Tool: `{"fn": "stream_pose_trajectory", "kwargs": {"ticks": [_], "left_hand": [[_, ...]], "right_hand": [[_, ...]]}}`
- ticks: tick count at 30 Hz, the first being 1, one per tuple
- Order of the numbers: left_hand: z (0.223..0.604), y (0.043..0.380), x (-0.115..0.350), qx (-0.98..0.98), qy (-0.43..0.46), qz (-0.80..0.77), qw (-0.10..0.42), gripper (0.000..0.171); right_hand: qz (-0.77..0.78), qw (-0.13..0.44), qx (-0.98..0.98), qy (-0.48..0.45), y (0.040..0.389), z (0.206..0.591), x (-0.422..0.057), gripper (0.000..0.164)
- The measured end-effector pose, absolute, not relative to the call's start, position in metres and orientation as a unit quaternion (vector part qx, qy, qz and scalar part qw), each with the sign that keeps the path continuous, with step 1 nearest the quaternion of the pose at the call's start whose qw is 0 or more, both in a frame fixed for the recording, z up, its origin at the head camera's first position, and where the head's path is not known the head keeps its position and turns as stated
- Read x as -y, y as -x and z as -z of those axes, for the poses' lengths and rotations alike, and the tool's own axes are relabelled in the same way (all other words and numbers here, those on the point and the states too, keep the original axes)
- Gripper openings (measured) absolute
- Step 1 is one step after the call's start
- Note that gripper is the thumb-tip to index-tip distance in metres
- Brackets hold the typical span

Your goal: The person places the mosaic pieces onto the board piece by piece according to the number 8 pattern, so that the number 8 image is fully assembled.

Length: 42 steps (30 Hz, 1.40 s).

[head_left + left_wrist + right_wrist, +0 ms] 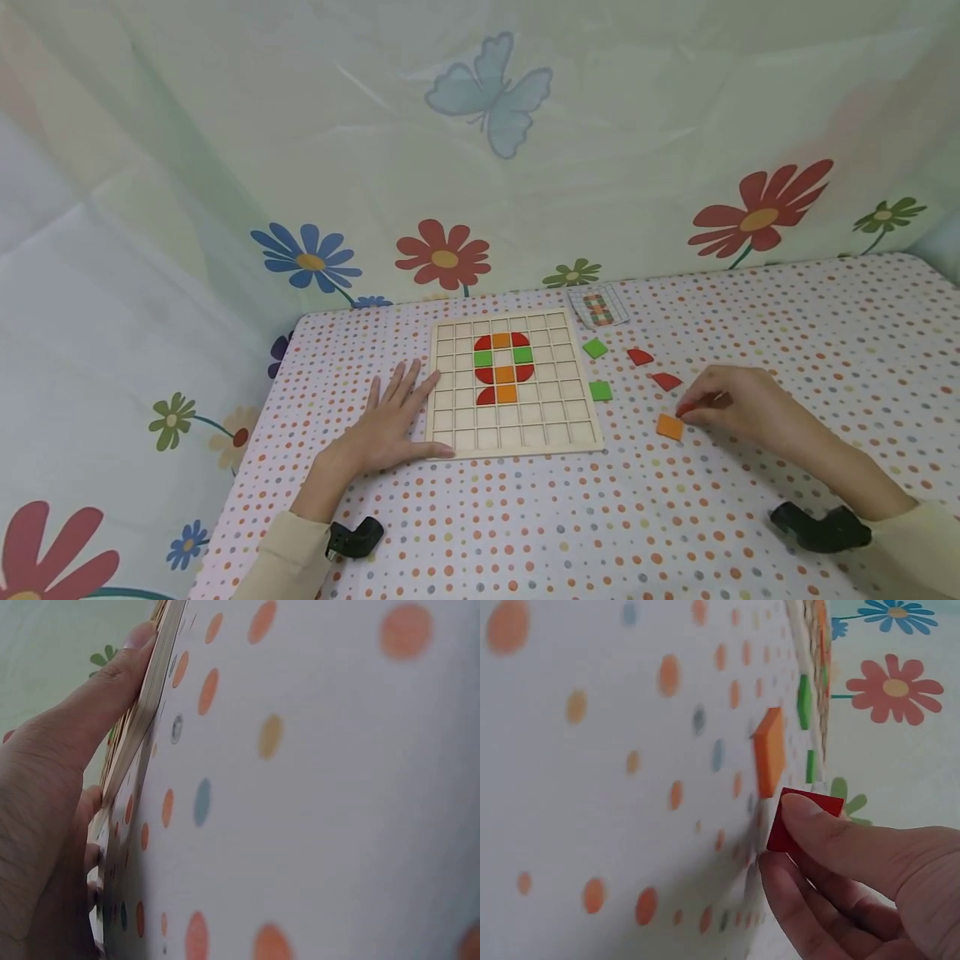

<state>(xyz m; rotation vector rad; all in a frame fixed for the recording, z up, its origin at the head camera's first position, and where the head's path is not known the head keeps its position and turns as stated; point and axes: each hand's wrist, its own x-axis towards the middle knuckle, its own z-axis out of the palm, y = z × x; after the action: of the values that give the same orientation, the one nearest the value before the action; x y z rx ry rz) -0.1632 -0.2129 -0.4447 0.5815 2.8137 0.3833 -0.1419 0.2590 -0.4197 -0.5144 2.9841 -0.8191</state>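
Observation:
A wooden grid board (465, 429) lies on the dotted tablecloth, with red, orange and green tiles in a ring of cells near its middle. My left hand (390, 425) rests flat at the board's left side, fingers spread. In the left wrist view, the thumb (112, 690) touches the board's edge (135, 735). To the right of the board, my right hand (742, 404) pinches a red tile (810, 802) between thumb and fingers, just above the cloth. An orange square tile (670, 427) lies beside those fingertips.
Two green square tiles (596, 348) lie off the board's right edge. Two red quarter-round tiles (640, 357) lie farther right. A pattern card (611, 308) with a coloured drawing sits behind them. A flower-printed curtain (360, 167) hangs at the back.

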Motion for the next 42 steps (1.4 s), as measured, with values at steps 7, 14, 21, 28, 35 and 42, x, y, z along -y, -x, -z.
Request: {"fn": "stream_pose_trajectory", "kwargs": {"ticks": [7,14,21,28,35,42], "left_hand": [[0.446,0.163,0.216,-0.965,-0.196,-0.131,0.117,0.115],[0.448,0.163,0.214,-0.964,-0.195,-0.131,0.123,0.115],[0.449,0.163,0.214,-0.965,-0.194,-0.129,0.122,0.115],[0.446,0.161,0.212,-0.964,-0.198,-0.131,0.120,0.116],[0.443,0.162,0.211,-0.964,-0.202,-0.127,0.118,0.115],[0.445,0.164,0.213,-0.965,-0.199,-0.122,0.121,0.115]], "right_hand": [[0.310,-0.029,-0.924,0.223,0.147,0.402,-0.236,0.018],[0.327,-0.031,-0.909,0.257,0.161,0.388,-0.194,0.022],[0.370,0.002,-0.879,0.302,0.180,0.391,-0.151,0.018],[0.381,0.040,-0.877,0.290,0.191,0.408,-0.117,0.021],[0.378,0.037,-0.886,0.266,0.195,0.419,-0.105,0.019],[0.370,0.037,-0.892,0.257,0.197,0.420,-0.100,0.019]]}}
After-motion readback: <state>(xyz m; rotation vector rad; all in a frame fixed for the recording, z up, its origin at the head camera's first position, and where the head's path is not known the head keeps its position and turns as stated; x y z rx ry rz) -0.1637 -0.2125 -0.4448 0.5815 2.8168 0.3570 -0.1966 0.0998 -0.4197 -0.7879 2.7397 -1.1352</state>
